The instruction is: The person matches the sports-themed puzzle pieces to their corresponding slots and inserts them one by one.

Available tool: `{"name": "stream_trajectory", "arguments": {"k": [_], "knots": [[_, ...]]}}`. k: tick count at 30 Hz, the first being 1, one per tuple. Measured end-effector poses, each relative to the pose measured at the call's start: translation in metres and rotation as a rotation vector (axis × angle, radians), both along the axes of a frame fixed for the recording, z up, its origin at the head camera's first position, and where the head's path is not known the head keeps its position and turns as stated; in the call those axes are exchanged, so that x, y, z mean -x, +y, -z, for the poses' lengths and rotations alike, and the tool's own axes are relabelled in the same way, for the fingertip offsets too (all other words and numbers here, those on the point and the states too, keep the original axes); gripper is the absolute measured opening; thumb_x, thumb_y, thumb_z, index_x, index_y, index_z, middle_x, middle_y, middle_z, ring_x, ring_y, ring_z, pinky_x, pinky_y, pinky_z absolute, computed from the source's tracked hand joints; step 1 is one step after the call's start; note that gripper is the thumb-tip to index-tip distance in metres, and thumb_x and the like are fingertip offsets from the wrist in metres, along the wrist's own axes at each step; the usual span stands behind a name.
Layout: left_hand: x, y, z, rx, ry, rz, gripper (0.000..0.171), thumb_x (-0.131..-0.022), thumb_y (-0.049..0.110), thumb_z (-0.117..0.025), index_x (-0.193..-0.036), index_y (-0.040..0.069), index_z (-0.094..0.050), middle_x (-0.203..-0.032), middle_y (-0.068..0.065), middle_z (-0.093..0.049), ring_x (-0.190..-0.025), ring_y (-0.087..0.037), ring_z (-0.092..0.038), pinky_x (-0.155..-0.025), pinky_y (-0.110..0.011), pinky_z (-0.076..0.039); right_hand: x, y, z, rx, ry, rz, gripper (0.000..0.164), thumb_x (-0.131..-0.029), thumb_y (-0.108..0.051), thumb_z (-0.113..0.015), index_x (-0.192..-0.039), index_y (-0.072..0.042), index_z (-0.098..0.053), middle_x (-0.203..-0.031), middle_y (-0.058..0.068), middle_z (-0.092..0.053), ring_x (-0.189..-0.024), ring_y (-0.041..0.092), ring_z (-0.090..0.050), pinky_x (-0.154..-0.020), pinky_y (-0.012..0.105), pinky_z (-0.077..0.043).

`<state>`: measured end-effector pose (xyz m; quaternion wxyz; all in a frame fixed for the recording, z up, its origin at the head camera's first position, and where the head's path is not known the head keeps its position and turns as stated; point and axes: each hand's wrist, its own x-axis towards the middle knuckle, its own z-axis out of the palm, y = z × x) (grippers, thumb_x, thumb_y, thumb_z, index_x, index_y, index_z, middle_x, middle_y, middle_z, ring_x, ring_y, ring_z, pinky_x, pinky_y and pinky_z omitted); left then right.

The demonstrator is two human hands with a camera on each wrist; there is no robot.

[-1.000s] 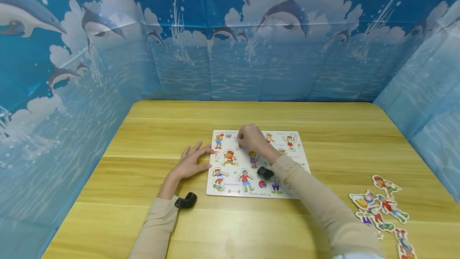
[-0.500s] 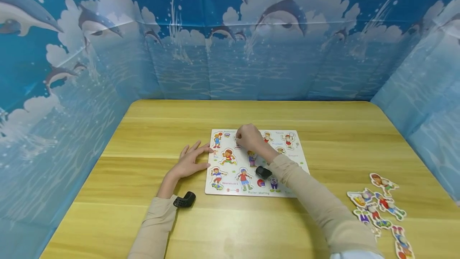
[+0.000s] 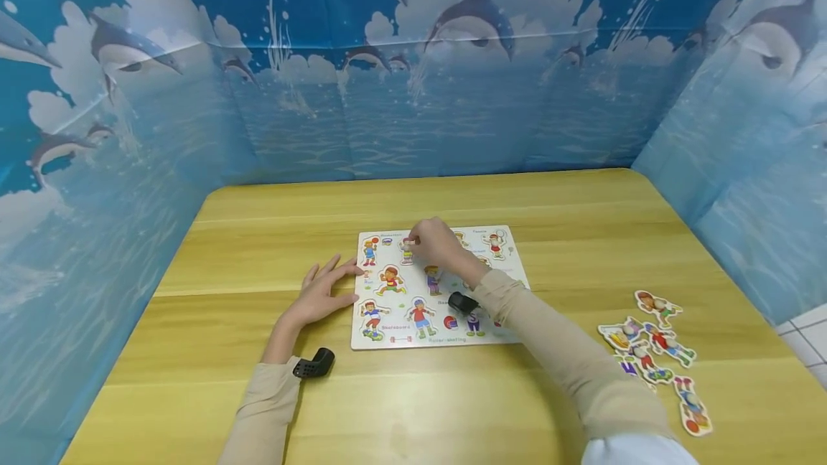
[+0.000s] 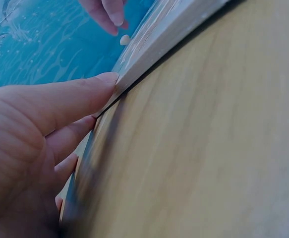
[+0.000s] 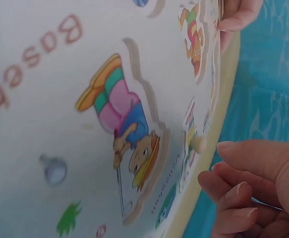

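Note:
A white puzzle board (image 3: 413, 284) with sports figures lies on the wooden table. My left hand (image 3: 316, 298) lies at its left side; in the left wrist view, the thumb and fingertips (image 4: 107, 82) touch the board's edge. My right hand (image 3: 438, 246) is over the upper part of the board, beside a figure puzzle piece (image 3: 406, 252) in the top row. In the right wrist view that piece has a round knob (image 5: 200, 144); the thumb and fingers (image 5: 233, 151) are close to it but apart from it, holding nothing.
Several loose figure puzzle pieces (image 3: 646, 361) lie in a pile at the table's right, some overlapping, with one knobbed piece (image 3: 693, 407) below them. A dolphin-printed curtain (image 3: 452, 113) surrounds the table's back and sides. White floor tiles (image 3: 815, 318) show at the far right.
The head view has shifted, so everything sits further left. My right hand has drawn slightly right from the top-row piece, which shows more now. The left hand stays at the board's edge.

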<state>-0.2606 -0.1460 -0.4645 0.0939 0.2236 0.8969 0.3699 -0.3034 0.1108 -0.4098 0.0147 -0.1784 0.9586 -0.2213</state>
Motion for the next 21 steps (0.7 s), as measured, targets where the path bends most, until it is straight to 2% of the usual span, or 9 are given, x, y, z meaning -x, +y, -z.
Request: {"name": "stream_trajectory", "arguments": {"k": [4, 11, 16, 21], "knots": [[-0.001, -0.003, -0.002, -0.006, 0.000, -0.001, 0.043, -0.087, 0.022, -0.065, -0.128, 0.017, -0.053, -0.153, -0.010, -0.033, -0.147, -0.037, -0.010, -0.116, -0.057, 0.006, -0.005, 0.008, -0.005, -0.029, 0.004, 0.003, 0.015, -0.087, -0.012, -0.063, -0.095, -0.003, -0.073, -0.085, 0.012, -0.072, -0.060, 0.011, -0.051, -0.055, 0.019, -0.037], [-0.002, -0.007, -0.003, -0.018, 0.012, 0.009, 0.041, -0.087, 0.022, -0.065, -0.126, 0.018, -0.053, -0.153, -0.011, -0.033, -0.146, -0.039, -0.010, -0.115, -0.058, 0.007, -0.019, 0.030, -0.014, -0.046, 0.031, 0.029, 0.016, -0.086, -0.009, -0.063, -0.096, -0.004, -0.073, -0.094, 0.011, -0.073, -0.076, 0.018, -0.064, -0.067, 0.027, -0.050], [-0.003, -0.005, 0.000, -0.013, 0.012, 0.021, 0.041, -0.087, 0.024, -0.065, -0.126, 0.019, -0.053, -0.152, -0.012, -0.033, -0.146, -0.039, -0.010, -0.115, -0.059, 0.006, -0.032, 0.051, -0.020, -0.073, 0.045, 0.052, 0.017, -0.086, -0.009, -0.064, -0.099, -0.004, -0.073, -0.098, 0.012, -0.073, -0.086, 0.021, -0.068, -0.074, 0.032, -0.054], [-0.004, 0.000, 0.000, -0.015, 0.010, 0.033, 0.040, -0.088, 0.023, -0.064, -0.126, 0.018, -0.053, -0.152, -0.013, -0.033, -0.146, -0.040, -0.010, -0.114, -0.059, 0.006, -0.045, 0.077, -0.025, -0.093, 0.062, 0.068, 0.015, -0.085, -0.008, -0.066, -0.096, -0.003, -0.073, -0.092, 0.011, -0.073, -0.083, 0.022, -0.066, -0.073, 0.033, -0.054]]}}
